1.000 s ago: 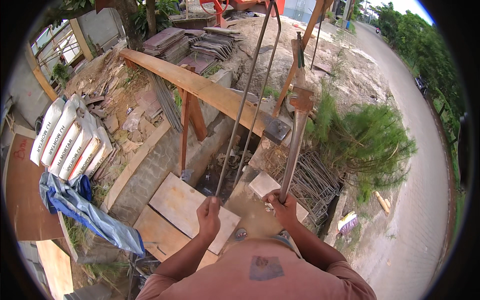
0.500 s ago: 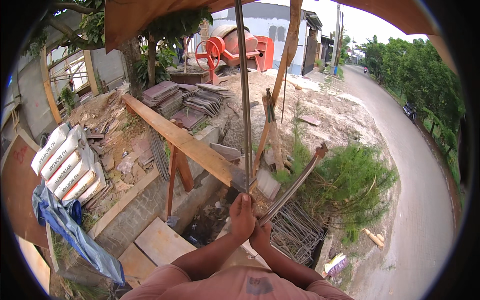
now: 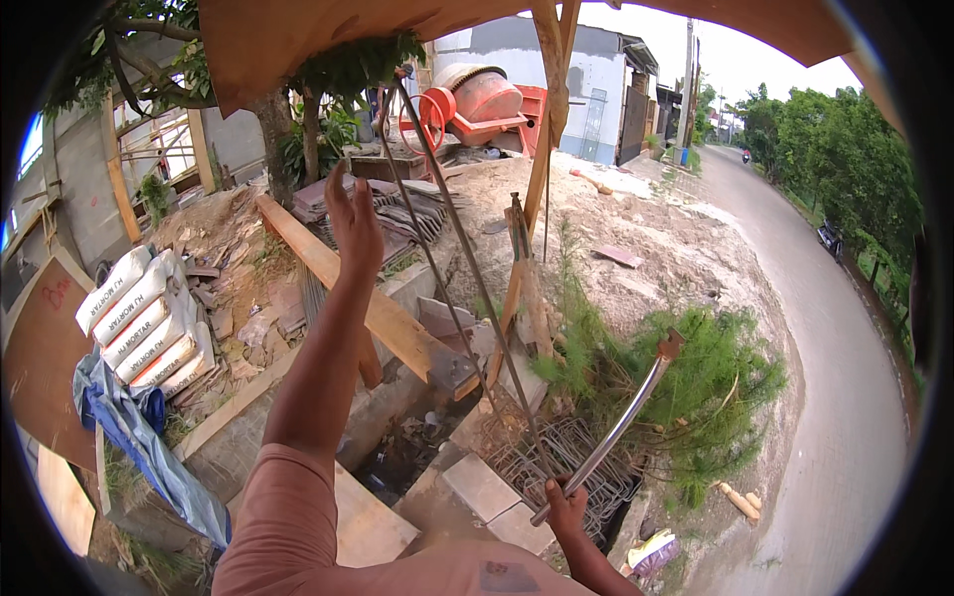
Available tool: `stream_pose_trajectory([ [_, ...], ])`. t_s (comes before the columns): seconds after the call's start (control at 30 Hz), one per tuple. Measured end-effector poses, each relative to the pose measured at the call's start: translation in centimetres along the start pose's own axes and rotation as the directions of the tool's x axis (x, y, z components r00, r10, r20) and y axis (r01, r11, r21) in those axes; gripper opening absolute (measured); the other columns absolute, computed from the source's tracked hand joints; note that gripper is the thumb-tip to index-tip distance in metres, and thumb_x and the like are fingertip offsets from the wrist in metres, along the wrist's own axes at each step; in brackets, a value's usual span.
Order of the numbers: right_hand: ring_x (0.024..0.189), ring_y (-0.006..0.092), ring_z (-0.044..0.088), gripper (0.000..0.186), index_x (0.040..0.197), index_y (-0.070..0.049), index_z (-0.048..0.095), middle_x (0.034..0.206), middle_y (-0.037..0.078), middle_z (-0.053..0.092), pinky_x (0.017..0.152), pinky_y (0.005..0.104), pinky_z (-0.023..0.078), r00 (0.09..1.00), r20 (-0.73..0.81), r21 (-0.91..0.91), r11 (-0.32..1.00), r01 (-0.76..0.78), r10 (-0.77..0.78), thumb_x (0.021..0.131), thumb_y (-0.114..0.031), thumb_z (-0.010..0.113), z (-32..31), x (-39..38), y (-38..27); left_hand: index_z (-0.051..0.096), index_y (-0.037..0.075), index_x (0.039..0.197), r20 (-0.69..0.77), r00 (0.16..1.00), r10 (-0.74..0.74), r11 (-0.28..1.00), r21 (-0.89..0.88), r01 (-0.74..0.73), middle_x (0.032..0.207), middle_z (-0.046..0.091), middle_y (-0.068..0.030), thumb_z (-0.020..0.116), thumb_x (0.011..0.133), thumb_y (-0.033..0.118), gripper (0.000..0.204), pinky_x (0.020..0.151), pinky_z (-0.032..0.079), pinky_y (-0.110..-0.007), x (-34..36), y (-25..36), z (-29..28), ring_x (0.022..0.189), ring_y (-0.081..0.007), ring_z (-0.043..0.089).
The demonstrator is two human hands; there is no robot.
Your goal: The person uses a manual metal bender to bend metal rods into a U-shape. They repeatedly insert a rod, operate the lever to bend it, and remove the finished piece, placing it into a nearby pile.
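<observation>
My right hand [image 3: 566,509] is closed round the lower part of a rebar bending bar [image 3: 621,427], a shiny metal bar with a notched head pointing up and right. My left hand [image 3: 356,223] is raised at the left with its fingers stretched out, holding nothing. Between the hands slant two long thin steel rods [image 3: 460,233], close together at the top and apart below. One rod's lower end comes down by my right hand; whether the fingers touch it cannot be made out. A wooden beam [image 3: 368,293] on posts lies beyond my left forearm.
Bent steel stirrups [image 3: 586,452] lie piled beside a ditch [image 3: 402,447]. White bags [image 3: 149,323] and a blue tarp [image 3: 149,447] are at the left. A bush [image 3: 686,387] grows at the right, beside the road [image 3: 825,397]. An orange cement mixer [image 3: 487,104] stands behind.
My hands, together on the rods and bar before, have parted. The left let go and rose up and left; the right moved right and down with the bending bar. The rods now slant and spread.
</observation>
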State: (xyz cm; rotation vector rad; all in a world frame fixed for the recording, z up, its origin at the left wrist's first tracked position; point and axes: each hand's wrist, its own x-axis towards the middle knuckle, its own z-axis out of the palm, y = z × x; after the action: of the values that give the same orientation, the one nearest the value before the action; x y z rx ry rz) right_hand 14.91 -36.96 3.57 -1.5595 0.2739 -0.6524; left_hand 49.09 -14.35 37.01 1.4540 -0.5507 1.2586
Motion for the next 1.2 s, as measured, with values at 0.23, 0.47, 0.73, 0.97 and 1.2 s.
stream_pose_trajectory([
  [0.23, 0.060, 0.0077, 0.043, 0.033, 0.072, -0.003, 0.057, 0.063, -0.003, 0.048, 0.052, 0.0281, 0.036, 0.938, -0.006, -0.140, 0.928, -0.344, 0.347, 0.085, -0.031, 0.070, -1.7, -4.7, 1.8, 0.053, 0.008, 0.083, 0.504, 0.477, -0.720, 0.392, -0.272, 0.879, 0.073, 0.051, -0.0070, 0.036, 0.086, 0.075, 0.069, 0.071, 0.050, -0.047, -1.9, -9.8, 0.6, 0.067, -0.0262, 0.057],
  [0.47, 0.061, 0.0097, 0.054, 0.032, 0.079, -0.004, 0.060, 0.065, 0.000, 0.057, 0.056, 0.0277, 0.044, 0.863, 0.123, -0.182, 0.866, -0.465, 0.489, 0.084, -0.033, 0.072, -1.8, -6.6, 5.9, 0.042, 0.015, 0.067, 0.413, 0.557, -0.721, 0.325, -0.509, 0.797, 0.059, 0.036, 0.0024, 0.051, 0.079, 0.077, 0.063, 0.052, 0.037, -0.027, -5.4, -14.9, 0.3, 0.053, -0.0137, 0.036],
  [0.73, 0.059, 0.0082, 0.046, 0.036, 0.075, -0.003, 0.055, 0.061, -0.002, 0.048, 0.053, 0.0281, 0.039, 0.878, 0.098, -0.172, 0.877, -0.449, 0.469, 0.084, -0.034, 0.072, 3.4, -2.1, 3.8, 0.036, 0.015, 0.064, 0.418, 0.547, -0.725, 0.252, -0.578, 0.776, 0.059, 0.029, 0.0026, 0.041, 0.094, 0.054, 0.050, 0.049, 0.029, -0.026, -2.1, -15.2, 2.8, 0.055, -0.0125, 0.032],
  [0.97, 0.058, 0.0089, 0.043, 0.036, 0.073, -0.002, 0.056, 0.060, -0.002, 0.048, 0.051, 0.0294, 0.037, 0.925, 0.058, -0.224, 0.907, -0.355, 0.376, 0.084, -0.033, 0.071, 7.6, 0.7, 3.5, 0.037, 0.015, 0.064, 0.458, 0.572, -0.680, 0.247, -0.591, 0.768, 0.058, 0.029, 0.0020, 0.044, 0.086, 0.073, 0.062, 0.047, 0.029, -0.025, -0.4, -21.6, 2.9, 0.054, -0.0119, 0.031],
  [1.2, 0.057, 0.0081, 0.045, 0.033, 0.076, -0.002, 0.057, 0.061, -0.002, 0.049, 0.050, 0.0284, 0.038, 0.929, 0.067, -0.279, 0.901, -0.333, 0.364, 0.085, -0.031, 0.070, 9.9, 1.8, 5.0, 0.039, 0.014, 0.066, 0.443, 0.572, -0.690, 0.266, -0.580, 0.770, 0.060, 0.032, 0.0015, 0.042, 0.091, 0.064, 0.056, 0.049, 0.031, -0.026, 0.5, -23.2, 3.4, 0.056, -0.0137, 0.036],
])
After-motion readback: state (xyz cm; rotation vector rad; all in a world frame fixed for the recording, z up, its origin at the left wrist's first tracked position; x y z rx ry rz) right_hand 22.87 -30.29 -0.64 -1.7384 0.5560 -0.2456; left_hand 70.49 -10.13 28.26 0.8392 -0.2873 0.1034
